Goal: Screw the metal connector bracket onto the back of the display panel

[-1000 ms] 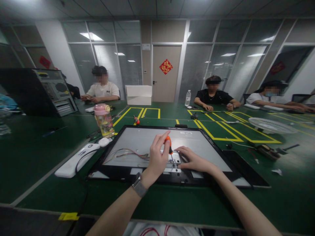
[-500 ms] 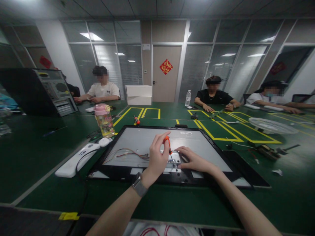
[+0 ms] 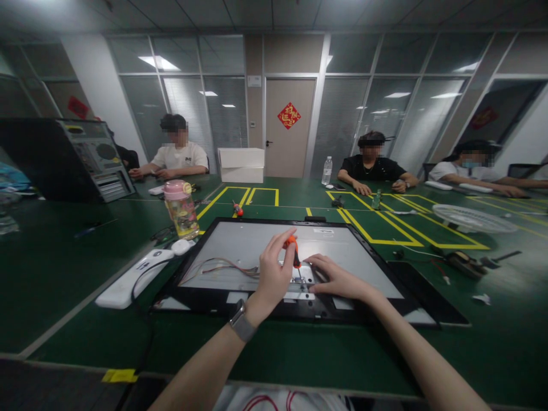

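Observation:
In my left hand (image 3: 276,265) is a screwdriver (image 3: 293,251) with an orange and black handle. Its shaft points down onto a small metal bracket (image 3: 307,274) on the grey back of a flat display panel (image 3: 240,242) with a black frame. The tip is too small to make out. My right hand (image 3: 338,279) rests at the bracket's right side. Its thumb and fingers are apart, fingertips by the bracket's edge, with a gap between them. Thin coloured wires (image 3: 231,265) run across the panel to the left of my left hand.
A white power strip (image 3: 135,279) with a black cable and a pink-lidded bottle (image 3: 180,211) stand left of the panel. To the right lie a dark flat slab (image 3: 432,291) and a caliper-like tool (image 3: 468,262). A computer case (image 3: 64,160) stands far left. Several people sit across the table.
The screwdriver's handle has turned slightly in my left hand and stands a little more upright. My right hand stays in place. Across the table, a person's green board has been tipped upright.

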The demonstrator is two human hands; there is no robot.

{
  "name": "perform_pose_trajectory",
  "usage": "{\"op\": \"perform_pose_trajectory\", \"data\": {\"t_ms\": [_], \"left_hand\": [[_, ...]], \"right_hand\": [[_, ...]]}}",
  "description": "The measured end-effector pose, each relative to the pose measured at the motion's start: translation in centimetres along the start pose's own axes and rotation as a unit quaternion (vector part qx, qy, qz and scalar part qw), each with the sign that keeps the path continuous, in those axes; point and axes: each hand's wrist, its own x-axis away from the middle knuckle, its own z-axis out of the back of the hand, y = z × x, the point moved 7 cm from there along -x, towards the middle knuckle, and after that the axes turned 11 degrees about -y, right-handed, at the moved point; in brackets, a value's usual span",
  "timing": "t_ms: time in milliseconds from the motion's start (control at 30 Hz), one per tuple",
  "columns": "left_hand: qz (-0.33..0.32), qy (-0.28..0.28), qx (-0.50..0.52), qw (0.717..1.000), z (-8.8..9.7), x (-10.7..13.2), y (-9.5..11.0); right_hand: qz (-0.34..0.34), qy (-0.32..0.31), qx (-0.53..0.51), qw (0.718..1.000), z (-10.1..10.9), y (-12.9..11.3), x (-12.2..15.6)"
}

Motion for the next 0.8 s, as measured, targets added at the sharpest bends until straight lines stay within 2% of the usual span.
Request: {"op": "perform_pose_trajectory", "data": {"t_ms": [133,333,633,800], "left_hand": [[-0.01,0.01,-0.011,1.0,0.1,0.1,0.2],[-0.003,-0.012,0.01,1.0,-0.1,0.4,0.2],[0.022,-0.008,0.019,1.0,-0.3,0.4,-1.0],[0.011,-0.003,0.001,1.0,-0.2,0.1,-0.4]], "right_hand": [[-0.005,0.002,-0.001,1.0,0.1,-0.2,0.1],[-0.007,0.0,-0.003,1.0,0.1,-0.4,0.0],[-0.005,0.0,-0.001,1.0,0.0,-0.3,0.0],[-0.014,-0.003,-0.001,1.0,0.0,-0.4,0.1]]}}
